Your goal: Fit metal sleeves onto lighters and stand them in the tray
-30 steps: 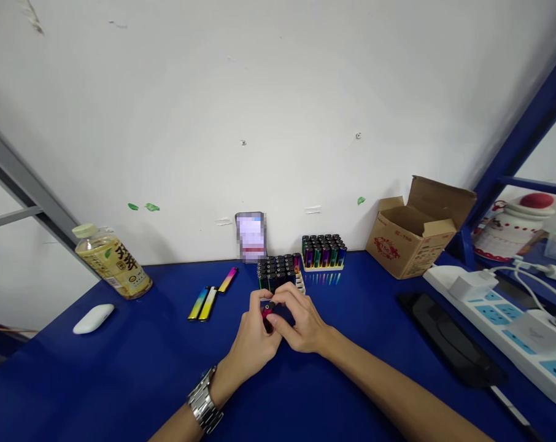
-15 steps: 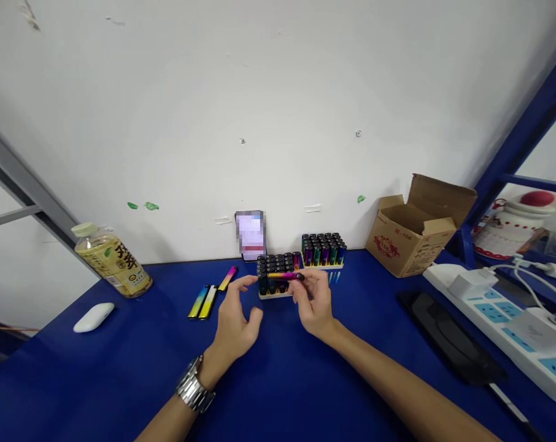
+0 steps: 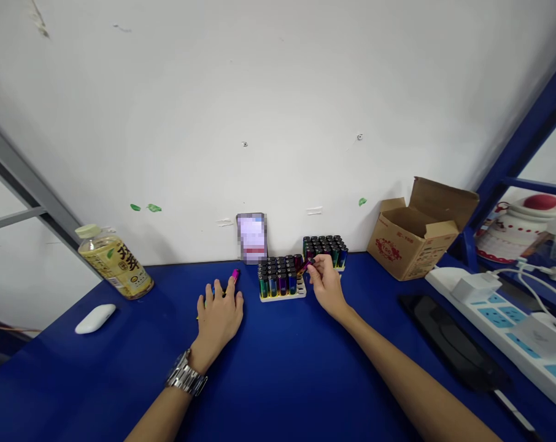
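Observation:
My right hand [image 3: 327, 286] pinches a lighter [image 3: 305, 265] with a dark end and a pinkish body, tilted above the right edge of the near tray [image 3: 285, 298]. Upright lighters [image 3: 278, 282] with black tops and green, blue and purple bodies stand in rows in that tray. Over to the left, my left hand [image 3: 220, 313] lies open, fingers spread, over loose lighters on the table. A pink end of one loose lighter [image 3: 236, 274] shows beyond the fingers; the others are mostly covered.
A second tray of lighters [image 3: 326, 247] stands behind my right hand. Against the wall leans a phone [image 3: 252, 236]. An open cardboard box [image 3: 409, 236], black device [image 3: 453, 341] and power strip [image 3: 503, 319] are at right; a drink bottle [image 3: 115, 264] and white case [image 3: 95, 318] at left.
My right hand has carried the lighter rightward to the near tray's right edge and tilted it. My left hand has moved left and down onto the loose lighters.

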A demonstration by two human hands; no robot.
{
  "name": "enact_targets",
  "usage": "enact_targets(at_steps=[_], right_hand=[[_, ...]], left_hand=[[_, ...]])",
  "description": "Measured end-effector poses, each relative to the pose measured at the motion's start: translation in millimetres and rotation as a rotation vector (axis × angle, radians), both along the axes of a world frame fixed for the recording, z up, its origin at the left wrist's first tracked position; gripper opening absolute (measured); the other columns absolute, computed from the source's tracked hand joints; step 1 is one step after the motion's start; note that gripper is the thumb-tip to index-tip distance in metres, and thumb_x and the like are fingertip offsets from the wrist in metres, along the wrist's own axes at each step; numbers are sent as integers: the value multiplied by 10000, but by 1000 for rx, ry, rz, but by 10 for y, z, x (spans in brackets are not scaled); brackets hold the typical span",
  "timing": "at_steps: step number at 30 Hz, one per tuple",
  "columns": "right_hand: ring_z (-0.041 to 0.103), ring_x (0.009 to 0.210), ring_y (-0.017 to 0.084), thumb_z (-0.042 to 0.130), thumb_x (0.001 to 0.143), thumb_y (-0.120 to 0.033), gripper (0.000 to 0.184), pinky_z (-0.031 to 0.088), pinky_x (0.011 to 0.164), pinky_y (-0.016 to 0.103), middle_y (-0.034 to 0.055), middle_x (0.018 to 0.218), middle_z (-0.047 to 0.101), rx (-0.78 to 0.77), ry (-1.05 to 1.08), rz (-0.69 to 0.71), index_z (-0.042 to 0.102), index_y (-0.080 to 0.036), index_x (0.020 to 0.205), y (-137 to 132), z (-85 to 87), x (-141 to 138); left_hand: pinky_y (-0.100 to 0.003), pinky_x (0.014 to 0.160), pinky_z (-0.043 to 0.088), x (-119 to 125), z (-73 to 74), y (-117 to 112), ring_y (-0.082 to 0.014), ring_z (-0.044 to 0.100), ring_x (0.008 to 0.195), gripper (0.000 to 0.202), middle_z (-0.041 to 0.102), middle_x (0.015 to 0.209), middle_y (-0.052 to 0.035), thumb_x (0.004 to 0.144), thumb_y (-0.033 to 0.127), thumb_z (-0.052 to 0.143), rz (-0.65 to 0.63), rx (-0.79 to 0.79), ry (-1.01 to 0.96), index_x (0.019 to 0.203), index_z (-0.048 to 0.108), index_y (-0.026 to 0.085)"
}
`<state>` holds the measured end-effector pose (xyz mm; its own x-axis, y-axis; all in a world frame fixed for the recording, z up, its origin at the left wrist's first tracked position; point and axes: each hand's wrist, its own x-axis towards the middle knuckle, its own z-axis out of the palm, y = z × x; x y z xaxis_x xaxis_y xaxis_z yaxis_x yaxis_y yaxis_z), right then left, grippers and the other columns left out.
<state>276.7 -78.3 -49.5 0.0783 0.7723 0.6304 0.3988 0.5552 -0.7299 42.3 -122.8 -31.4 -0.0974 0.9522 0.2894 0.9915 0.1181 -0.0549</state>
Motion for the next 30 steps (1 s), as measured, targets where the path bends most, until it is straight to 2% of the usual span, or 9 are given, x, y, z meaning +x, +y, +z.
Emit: enact_targets(at_steps=[4,7,10,12,14,16,20,24,30], right_hand=[[536,626,182,387,901,-284,85,415,583,295,8,726,522,-65,-164,-17,408,-215,945,12,23,10],[523,633,192,376,898,-276,95,408,595,304,10,715,517,-82,-210,-51,425,-212,948,25,21,21],[533,708,202,381,904,-276,103,432,655,324,40,785,541,-30,-224,-22,438,-203,949,36,14,29],[528,684,195,363,917,-267,112,437,642,318,40,781,544,-28,-225,36,439,-196,958,39,10,30],[527,651,190,346,923,-247,124,434,611,308,37,756,545,-39,-225,67,447,-192,966,41,5,28],[551,686,203,356,917,-233,137,443,617,310,51,772,564,-31,-225,58,470,-187,977,48,-4,26],[582,764,222,394,916,-235,191,462,658,321,71,818,610,-13,-216,12,515,-189,1056,74,-24,21],[573,688,203,409,933,-270,202,453,650,307,33,727,592,-26,-229,-1,537,-193,1069,79,-21,10],[552,668,208,406,945,-267,175,398,595,281,28,689,587,-104,-389,-50,566,-198,921,53,3,-10]], left_hand=[[-519,945,414,105,8,-46,-357,441,1247,437,527,1306,-240,906,210,333,-17,3,-2,1292,499,90],[-520,919,435,155,-3,-70,-355,450,1233,356,548,1263,-223,924,221,340,-52,1,-32,1200,535,110],[-465,916,455,163,-21,-79,-315,501,1188,262,595,1159,-167,942,257,359,-174,15,-84,1061,560,140],[-432,908,460,156,-19,-88,-303,515,1166,238,574,1160,-174,941,273,375,-233,55,-79,997,559,133],[-441,864,467,150,-2,-107,-328,525,1128,288,523,1208,-218,937,304,377,-203,91,-24,1049,552,105],[-454,780,473,150,21,-130,-352,555,1020,398,529,1147,-233,940,369,348,-126,70,44,1146,537,86],[-413,681,465,162,50,-148,-327,557,869,459,542,956,-175,942,425,298,-76,-45,112,1205,545,142],[-386,674,475,157,88,-112,-294,564,861,350,520,948,-139,926,305,341,-109,-163,39,1199,521,179],[-345,674,477,62,206,-51,-218,611,723,257,514,958,-117,853,146,400,-156,-268,-55,1079,522,155]])
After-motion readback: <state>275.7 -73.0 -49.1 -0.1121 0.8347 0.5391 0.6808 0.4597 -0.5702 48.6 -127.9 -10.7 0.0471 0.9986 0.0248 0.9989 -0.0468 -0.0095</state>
